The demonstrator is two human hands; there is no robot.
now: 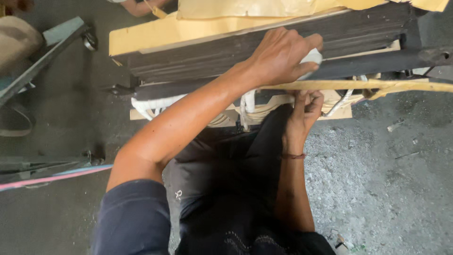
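Already wrapped white tape covers the coil's left part beneath the dark laminated stack. Left hand presses a white tape roll, fingers curled on it; right hand grips underneath, fingers together. Right side looks unwrapped.

We see the stack of laminated plates lying under a paper sheet, with the tape-wrapped coils below it and the floor to the right.

A workshop: gritty concrete floor, a stack of dark metal sheets with yellowish insulating paper, metal frames.
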